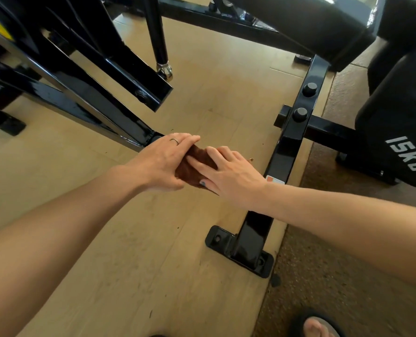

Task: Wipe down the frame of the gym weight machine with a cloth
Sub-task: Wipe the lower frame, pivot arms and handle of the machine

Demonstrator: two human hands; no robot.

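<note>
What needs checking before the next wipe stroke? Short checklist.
1. Cloth in hand: ok, left hand grips it, right hand lies flat on it.
2. Cloth on the frame: cannot tell, hands hide what lies under it.
3. Nearest bar reachable: ok, just right of the hands.
4. Bar path free: not ok, right forearm crosses it.
5. Weight plate clear of hands: ok.

Cloth (197, 166) between both hands, left of the frame bar (284, 147).
</note>
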